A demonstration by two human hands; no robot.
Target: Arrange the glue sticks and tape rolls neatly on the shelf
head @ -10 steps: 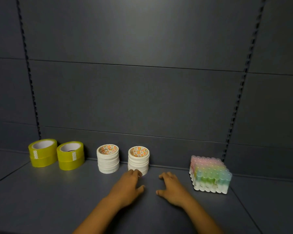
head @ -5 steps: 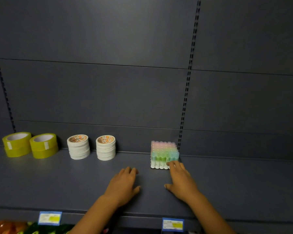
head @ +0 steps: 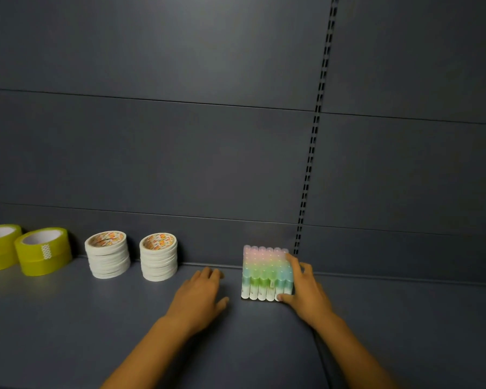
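A block of pastel glue sticks [head: 264, 273] stands upright on the grey shelf [head: 96, 318], close to the back wall. My right hand [head: 303, 290] lies against its right side, fingers along the side and thumb at the front lower corner. My left hand [head: 199, 296] rests flat on the shelf just left of the block, not touching it. Further left stand two stacks of white tape rolls [head: 108, 254] [head: 159, 256]. At the far left are two stacks of yellow tape rolls [head: 44, 251] [head: 0, 245]; the leftmost is cut by the frame edge.
The dark back panel carries a slotted upright [head: 309, 169] right behind the glue sticks. A seam in the shelf [head: 319, 349] runs forward under my right forearm. Bare shelf lies to the right of the block and in front of the tape stacks.
My right hand moved from the bare shelf to the right side of the glue stick block. The block, skewed before, now sits square to the back wall. My view shifted right.
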